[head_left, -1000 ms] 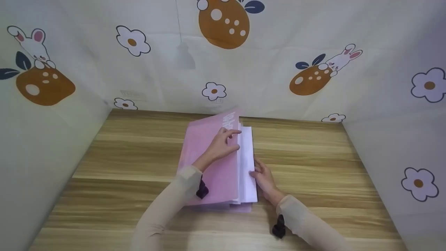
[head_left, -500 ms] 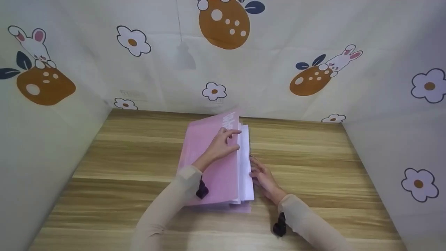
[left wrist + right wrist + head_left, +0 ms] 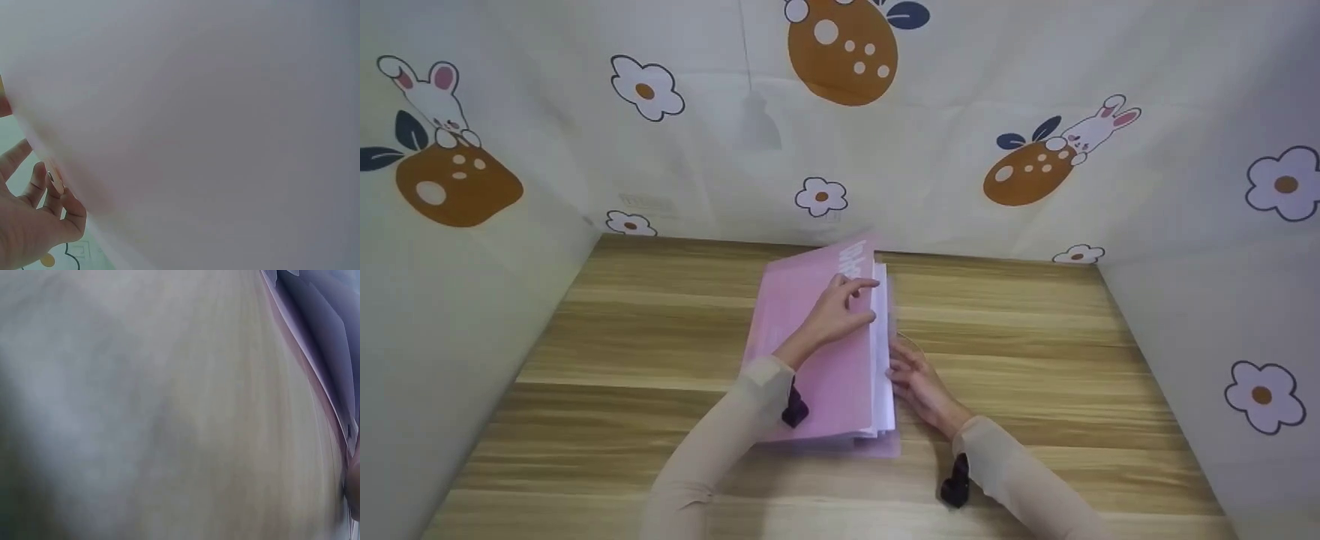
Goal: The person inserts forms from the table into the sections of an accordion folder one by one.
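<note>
A pink folder (image 3: 802,375) with white lettering near its top edge lies on the table, its front cover lifted along the right side. My left hand (image 3: 840,307) reaches across the cover and holds its free edge. In the left wrist view, the left hand's fingers (image 3: 73,214) grip along that edge, and the pale cover fills most of the picture. White paper (image 3: 885,405) shows as a narrow strip at the folder's opening. My right hand (image 3: 922,386) holds the paper's right edge with thumb and fingers. Only a bit of the right hand (image 3: 353,486) appears in the right wrist view.
The wood-grain table (image 3: 1035,360) extends on both sides of the folder. Pale cloth (image 3: 705,150) printed with rabbits, orange fruit and flowers encloses the table at the back and sides. Black wrist-camera mounts (image 3: 956,484) hang below the sleeves.
The white paper has slid left into the folder, leaving a narrower strip in sight. My right hand has moved slightly left with it. The left hand has stayed in place on the cover.
</note>
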`<state>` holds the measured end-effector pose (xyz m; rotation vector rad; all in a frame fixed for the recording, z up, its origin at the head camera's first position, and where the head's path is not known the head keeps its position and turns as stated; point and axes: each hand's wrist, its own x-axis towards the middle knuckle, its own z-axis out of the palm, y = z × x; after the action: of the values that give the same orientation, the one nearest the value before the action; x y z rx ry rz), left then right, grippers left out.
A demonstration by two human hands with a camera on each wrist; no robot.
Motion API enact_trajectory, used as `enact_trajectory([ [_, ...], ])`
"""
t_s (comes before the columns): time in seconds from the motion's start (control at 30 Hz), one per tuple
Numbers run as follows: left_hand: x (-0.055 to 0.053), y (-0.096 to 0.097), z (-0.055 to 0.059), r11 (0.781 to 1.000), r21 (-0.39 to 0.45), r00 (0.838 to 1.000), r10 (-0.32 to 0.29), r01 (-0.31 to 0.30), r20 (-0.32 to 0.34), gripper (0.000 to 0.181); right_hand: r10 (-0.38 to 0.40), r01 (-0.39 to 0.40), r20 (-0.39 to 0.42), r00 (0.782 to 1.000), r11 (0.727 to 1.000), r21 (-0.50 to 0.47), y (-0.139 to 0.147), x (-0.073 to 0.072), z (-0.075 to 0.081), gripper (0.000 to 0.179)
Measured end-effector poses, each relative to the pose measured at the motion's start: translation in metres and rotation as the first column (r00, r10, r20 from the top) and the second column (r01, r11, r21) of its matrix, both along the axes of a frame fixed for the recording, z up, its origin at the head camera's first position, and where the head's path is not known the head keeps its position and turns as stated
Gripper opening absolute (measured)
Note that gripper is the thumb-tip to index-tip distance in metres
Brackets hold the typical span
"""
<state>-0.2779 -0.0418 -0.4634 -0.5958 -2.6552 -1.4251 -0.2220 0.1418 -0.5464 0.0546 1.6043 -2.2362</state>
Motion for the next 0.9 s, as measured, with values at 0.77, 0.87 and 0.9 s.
enact_trajectory([
  [0.77,0.000,0.001,0.000,1.000,0.010,1.000,-0.013,0.013,-0.019,0.048,0.063,-0.063,0.004,0.998,0.992,0.108,-0.013,-0.005,0.000,0.066],
  [0.87,0.000,0.001,0.000,1.000,0.014,1.000,-0.020,0.020,-0.019,0.048,0.049,-0.050,0.007,0.999,0.987,0.155,-0.011,-0.005,-0.001,0.063],
  [0.9,0.000,0.001,-0.001,1.000,0.014,1.000,-0.019,0.019,-0.021,0.048,0.043,-0.044,0.008,0.999,0.986,0.160,-0.010,-0.005,-0.001,0.062],
])
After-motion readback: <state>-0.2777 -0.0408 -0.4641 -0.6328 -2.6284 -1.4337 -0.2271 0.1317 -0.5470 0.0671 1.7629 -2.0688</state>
